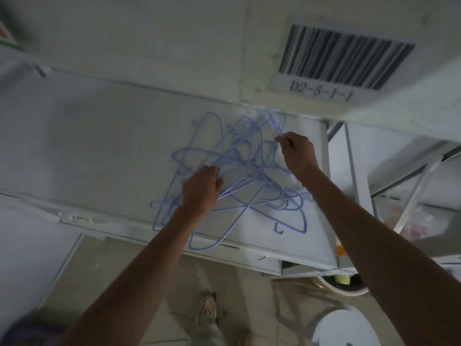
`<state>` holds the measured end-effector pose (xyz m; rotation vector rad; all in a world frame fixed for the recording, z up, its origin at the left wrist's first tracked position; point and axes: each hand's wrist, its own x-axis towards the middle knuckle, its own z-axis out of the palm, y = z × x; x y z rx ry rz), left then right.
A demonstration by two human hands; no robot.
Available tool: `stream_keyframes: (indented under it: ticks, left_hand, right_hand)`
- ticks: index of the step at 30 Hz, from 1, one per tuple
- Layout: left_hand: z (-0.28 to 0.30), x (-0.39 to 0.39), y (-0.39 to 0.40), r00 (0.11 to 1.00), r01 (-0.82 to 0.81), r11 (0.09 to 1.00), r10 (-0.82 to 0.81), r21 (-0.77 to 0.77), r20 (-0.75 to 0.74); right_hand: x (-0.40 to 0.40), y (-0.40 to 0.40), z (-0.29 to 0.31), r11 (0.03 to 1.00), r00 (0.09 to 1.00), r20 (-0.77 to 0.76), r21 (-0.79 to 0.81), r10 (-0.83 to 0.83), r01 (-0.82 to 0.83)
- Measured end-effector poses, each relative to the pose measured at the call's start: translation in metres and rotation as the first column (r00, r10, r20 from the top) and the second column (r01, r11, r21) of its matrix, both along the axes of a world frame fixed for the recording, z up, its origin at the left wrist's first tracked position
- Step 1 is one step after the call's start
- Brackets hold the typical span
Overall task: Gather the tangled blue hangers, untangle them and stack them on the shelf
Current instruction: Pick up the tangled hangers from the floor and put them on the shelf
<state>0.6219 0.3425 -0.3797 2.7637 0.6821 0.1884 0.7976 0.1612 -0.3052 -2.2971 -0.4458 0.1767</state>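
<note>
Right now the tangle of thin blue wire hangers point(239, 176) lies in a heap on the pale grey shelf point(99, 151) in front of me, with a few of its lower loops hanging just past the front edge. I have both arms stretched out so I can work the knot from two sides at once.

My left hand point(202, 189) sits on the near left part of the heap, fingers point(216, 173) curled round several wires where they cross, and I judge that this grip is there to pin the bundle down so the whole mass does not drag along when one piece is pulled.

My right hand point(298, 153) reaches further back, its fingertips point(279, 139) pinched together on a single strand that runs up toward the rear of the shelf. That strand looks like the freest one, which is why I take it from the top of the pile and not from the crossed middle.

Above the shelf a white barcode label reading D2-5-1-1 point(341, 64) is stuck to the shelf unit. Nothing is stacked yet, so I judge the untangling to be at an early stage.
</note>
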Motion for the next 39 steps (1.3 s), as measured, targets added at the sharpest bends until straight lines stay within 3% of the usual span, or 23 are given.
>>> stream_keyframes:
  ticks: [3, 6, 9, 13, 15, 16, 18, 20, 23, 26, 29, 33, 39]
  left_hand:
    - [0.0, 0.001, -0.017, 0.999, -0.01, 0.998, 0.012, 0.057, -0.034]
    - [0.003, -0.002, -0.024, 1.0, -0.003, 0.994, 0.006, 0.111, -0.027]
    - [0.007, -0.013, -0.025, 0.998, -0.056, 0.995, 0.055, 0.084, 0.01]
    - [0.018, -0.051, -0.025, 0.976, -0.189, 0.982, 0.187, 0.006, 0.11]
    - [0.023, -0.085, -0.023, 0.941, -0.258, 0.96, 0.276, -0.109, 0.197]
    - [0.025, -0.107, -0.022, 0.919, -0.294, 0.939, 0.329, -0.181, 0.215]
    - [0.025, -0.164, -0.019, 0.859, -0.385, 0.869, 0.461, -0.312, 0.223]
    - [0.019, -0.241, -0.023, 0.77, -0.51, 0.775, 0.605, -0.374, 0.202]
    - [-0.002, -0.363, -0.045, 0.652, -0.662, 0.593, 0.757, -0.458, 0.037]
    - [-0.022, -0.465, -0.086, 0.478, -0.757, 0.327, 0.868, -0.566, -0.138]
    - [-0.054, -0.53, -0.123, 0.362, -0.836, 0.193, 0.897, -0.514, -0.252]
    - [-0.097, -0.599, -0.163, 0.28, -0.86, 0.041, 0.871, -0.508, -0.404]
    - [-0.162, -0.688, -0.2, 0.333, -0.861, 0.002, 0.757, -0.508, -0.562]
  right_hand:
    - [-0.016, 0.008, -0.01, 0.98, 0.989, 0.039, -0.146, 0.14, -0.133]
    - [-0.039, 0.005, -0.027, 0.898, 0.966, 0.013, -0.371, 0.259, -0.236]
    - [-0.05, -0.005, -0.037, 0.877, 0.958, 0.051, -0.417, 0.283, -0.237]
    - [-0.067, -0.011, -0.03, 0.923, 0.924, 0.233, -0.312, 0.304, -0.225]
    - [-0.087, -0.003, -0.022, 0.932, 0.903, 0.234, -0.126, 0.36, -0.34]
    - [-0.105, 0.003, -0.016, 0.915, 0.906, 0.152, 0.02, 0.394, -0.402]
    - [-0.151, 0.017, -0.004, 0.854, 0.873, -0.064, 0.253, 0.483, -0.454]
    - [-0.205, 0.029, -0.007, 0.78, 0.796, -0.08, 0.283, 0.6, -0.559]
    - [-0.289, 0.039, -0.039, 0.637, 0.629, -0.114, 0.21, 0.769, -0.742]
    - [-0.369, 0.04, -0.089, 0.49, 0.472, -0.218, 0.034, 0.854, -0.871]
    - [-0.434, 0.03, -0.141, 0.34, 0.349, -0.319, -0.087, 0.881, -0.937]
    - [-0.505, 0.017, -0.194, 0.207, 0.267, -0.445, -0.178, 0.855, -0.962]
    - [-0.592, 0.006, -0.257, 0.118, 0.253, -0.558, -0.266, 0.79, -0.957]
